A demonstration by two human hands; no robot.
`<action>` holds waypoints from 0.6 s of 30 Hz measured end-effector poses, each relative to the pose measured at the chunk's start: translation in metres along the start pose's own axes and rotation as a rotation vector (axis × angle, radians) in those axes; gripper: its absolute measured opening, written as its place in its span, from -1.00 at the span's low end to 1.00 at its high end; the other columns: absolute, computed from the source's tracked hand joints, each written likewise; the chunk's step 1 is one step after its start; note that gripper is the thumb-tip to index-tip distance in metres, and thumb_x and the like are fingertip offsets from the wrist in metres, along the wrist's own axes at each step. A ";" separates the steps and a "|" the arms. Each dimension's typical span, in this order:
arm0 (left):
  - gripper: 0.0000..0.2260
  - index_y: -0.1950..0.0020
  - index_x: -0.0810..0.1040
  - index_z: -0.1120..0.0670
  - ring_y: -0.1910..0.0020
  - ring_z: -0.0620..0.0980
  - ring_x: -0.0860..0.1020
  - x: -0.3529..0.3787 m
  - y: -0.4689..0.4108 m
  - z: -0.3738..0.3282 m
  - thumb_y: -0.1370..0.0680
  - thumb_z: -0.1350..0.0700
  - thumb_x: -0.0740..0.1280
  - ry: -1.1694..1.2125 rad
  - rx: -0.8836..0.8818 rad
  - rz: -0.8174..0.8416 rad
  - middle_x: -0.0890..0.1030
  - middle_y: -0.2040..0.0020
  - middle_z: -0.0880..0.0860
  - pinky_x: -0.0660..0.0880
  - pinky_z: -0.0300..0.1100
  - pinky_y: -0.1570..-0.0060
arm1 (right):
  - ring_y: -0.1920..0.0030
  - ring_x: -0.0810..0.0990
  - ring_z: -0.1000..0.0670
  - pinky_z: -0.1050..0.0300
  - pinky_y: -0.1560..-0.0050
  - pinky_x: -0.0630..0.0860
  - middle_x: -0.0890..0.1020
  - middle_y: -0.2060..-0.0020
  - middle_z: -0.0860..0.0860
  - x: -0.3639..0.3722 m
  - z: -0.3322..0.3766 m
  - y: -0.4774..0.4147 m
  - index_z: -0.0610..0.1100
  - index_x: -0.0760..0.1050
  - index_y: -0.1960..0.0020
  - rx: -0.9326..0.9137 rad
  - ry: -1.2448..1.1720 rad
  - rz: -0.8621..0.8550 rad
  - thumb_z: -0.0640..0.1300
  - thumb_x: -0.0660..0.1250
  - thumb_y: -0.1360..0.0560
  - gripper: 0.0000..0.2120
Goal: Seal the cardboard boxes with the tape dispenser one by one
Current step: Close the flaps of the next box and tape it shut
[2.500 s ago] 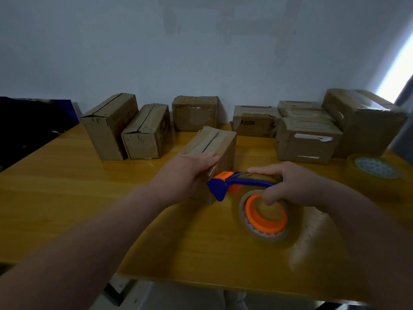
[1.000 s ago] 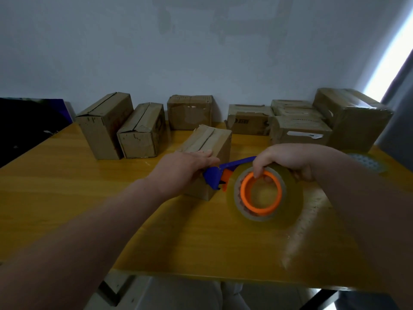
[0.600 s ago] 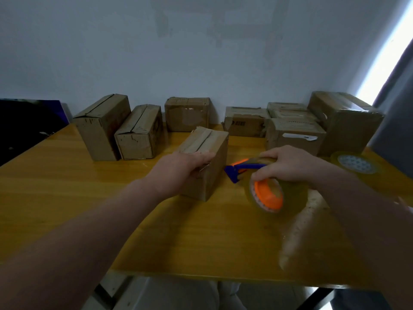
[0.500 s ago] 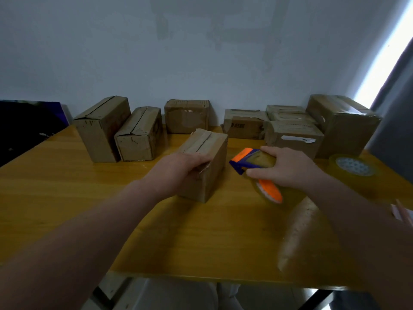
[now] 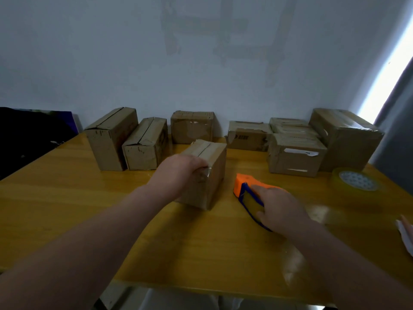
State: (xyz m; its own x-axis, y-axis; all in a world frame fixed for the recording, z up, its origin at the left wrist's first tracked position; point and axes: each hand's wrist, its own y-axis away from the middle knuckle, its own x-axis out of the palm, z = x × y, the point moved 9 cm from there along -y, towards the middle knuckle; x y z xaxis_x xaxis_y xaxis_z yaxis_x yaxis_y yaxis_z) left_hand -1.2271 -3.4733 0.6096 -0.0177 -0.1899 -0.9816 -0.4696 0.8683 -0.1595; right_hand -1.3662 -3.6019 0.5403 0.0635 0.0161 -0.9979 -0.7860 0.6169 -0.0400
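Observation:
A small cardboard box (image 5: 212,168) stands in the middle of the yellow wooden table (image 5: 67,198), its top seam running away from me. My left hand (image 5: 181,173) grips its near top edge. Just right of the box lies the blue and orange tape dispenser (image 5: 247,195), flat on the table. My right hand (image 5: 279,209) is wrapped over it and holds it, hiding the tape roll.
Several more cardboard boxes line the back wall: two at the left (image 5: 111,137), one in the centre (image 5: 192,126), a cluster at the right (image 5: 297,151). A spare tape roll (image 5: 355,182) lies at the far right. White paper (image 5: 406,236) pokes in at the right edge.
My right hand has carried the dispenser away from the box's near end, tipped it over and lowered it onto the table to the right. My left hand stays on the box.

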 end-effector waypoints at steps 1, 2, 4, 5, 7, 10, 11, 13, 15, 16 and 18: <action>-0.66 -0.39 0.43 -0.06 -0.32 0.06 0.43 -0.011 -0.001 -0.002 -0.62 0.15 0.18 0.007 0.010 -0.027 0.49 -0.32 -0.01 0.39 -0.10 -0.26 | -0.16 0.48 -0.04 0.11 0.01 0.52 0.48 -0.17 -0.02 -0.002 0.000 -0.001 0.11 0.11 -0.51 0.004 -0.004 0.002 0.04 0.33 -0.51 -0.35; -0.68 -0.37 0.46 -0.04 -0.29 0.04 0.46 -0.024 -0.001 -0.004 -0.63 0.15 0.17 0.012 0.025 -0.074 0.52 -0.29 0.00 0.40 -0.14 -0.23 | -0.17 0.46 -0.03 0.11 -0.01 0.50 0.45 -0.17 -0.02 -0.008 0.000 -0.002 0.10 0.12 -0.50 0.005 -0.027 -0.015 0.11 0.32 -0.50 -0.35; -0.72 -0.30 0.52 -0.04 -0.22 -0.02 0.50 -0.050 -0.001 -0.005 -0.63 0.13 0.18 0.040 0.048 -0.166 0.57 -0.23 -0.03 0.38 -0.24 -0.13 | -0.22 0.41 -0.03 0.09 -0.10 0.46 0.40 -0.20 -0.02 -0.029 0.005 -0.003 0.09 0.17 -0.50 -0.025 -0.151 -0.103 0.16 0.31 -0.50 -0.36; -0.74 -0.26 0.55 -0.04 -0.17 -0.07 0.51 -0.059 -0.002 -0.005 -0.63 0.13 0.20 0.058 0.063 -0.182 0.59 -0.20 -0.04 0.35 -0.28 -0.06 | -0.23 0.41 -0.02 0.08 -0.13 0.44 0.39 -0.23 -0.02 -0.043 0.011 -0.003 0.09 0.20 -0.49 -0.056 -0.249 -0.155 0.16 0.31 -0.50 -0.38; -0.77 -0.20 0.59 -0.03 -0.06 -0.16 0.49 -0.074 -0.006 -0.009 -0.61 0.12 0.22 0.063 0.097 -0.158 0.61 -0.15 -0.07 0.29 -0.34 0.03 | -0.24 0.41 0.01 0.09 -0.16 0.41 0.40 -0.26 0.03 -0.069 0.025 -0.002 0.09 0.24 -0.48 -0.133 -0.431 -0.224 0.12 0.30 -0.52 -0.43; -0.80 -0.15 0.62 -0.02 0.02 -0.23 0.44 -0.087 -0.012 -0.022 -0.60 0.10 0.26 0.040 0.157 -0.077 0.61 -0.10 -0.10 0.27 -0.38 0.05 | -0.16 0.45 0.12 0.20 -0.03 0.35 0.42 -0.20 0.17 -0.091 0.044 -0.001 0.16 0.27 -0.45 -0.192 -0.651 -0.201 0.09 0.28 -0.54 -0.50; -0.81 -0.14 0.62 -0.01 0.02 -0.22 0.45 -0.086 -0.013 -0.026 -0.59 0.10 0.27 0.044 0.168 -0.043 0.61 -0.08 -0.10 0.28 -0.37 0.05 | -0.14 0.46 0.15 0.21 -0.02 0.34 0.43 -0.20 0.21 -0.091 0.048 0.000 0.18 0.28 -0.44 -0.193 -0.745 -0.165 0.08 0.28 -0.54 -0.51; -0.82 -0.13 0.62 0.00 -0.01 -0.15 0.52 -0.082 -0.016 -0.035 -0.59 0.10 0.27 0.056 0.179 -0.012 0.62 -0.07 -0.07 0.34 -0.32 0.04 | -0.11 0.48 0.20 0.26 -0.03 0.37 0.45 -0.23 0.23 -0.085 0.054 0.000 0.17 0.31 -0.42 -0.185 -0.935 -0.083 0.04 0.29 -0.55 -0.54; -0.81 -0.17 0.59 -0.01 -0.09 -0.08 0.54 -0.081 -0.017 -0.040 -0.58 0.07 0.28 0.053 0.170 -0.098 0.62 -0.10 -0.05 0.40 -0.26 -0.03 | -0.08 0.52 0.22 0.37 0.09 0.40 0.49 -0.25 0.19 -0.076 0.058 0.002 0.13 0.34 -0.41 -0.178 -1.065 -0.014 -0.02 0.30 -0.56 -0.56; -0.78 -0.21 0.56 -0.03 -0.12 -0.06 0.54 -0.084 -0.016 -0.040 -0.57 0.03 0.30 0.027 0.154 -0.196 0.61 -0.13 -0.06 0.42 -0.20 -0.09 | -0.07 0.55 0.21 0.40 0.17 0.42 0.50 -0.24 0.18 -0.072 0.058 0.003 0.11 0.34 -0.41 -0.167 -1.107 -0.003 -0.04 0.30 -0.56 -0.56; -0.71 -0.23 0.52 -0.03 -0.13 -0.03 0.52 -0.091 -0.009 -0.040 -0.53 -0.05 0.34 -0.044 0.119 -0.417 0.59 -0.15 -0.06 0.42 -0.14 -0.13 | -0.03 0.56 0.22 0.41 0.24 0.43 0.51 -0.19 0.18 -0.069 0.055 0.003 0.07 0.36 -0.40 -0.135 -1.154 -0.030 -0.07 0.30 -0.56 -0.57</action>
State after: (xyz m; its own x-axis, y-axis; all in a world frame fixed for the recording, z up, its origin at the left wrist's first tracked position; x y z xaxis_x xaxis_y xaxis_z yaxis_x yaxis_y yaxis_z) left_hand -1.2567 -3.4823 0.7050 0.1904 -0.5182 -0.8338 -0.3235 0.7687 -0.5517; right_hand -1.3390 -3.5584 0.6119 0.5510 0.7531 -0.3595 -0.8294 0.5415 -0.1370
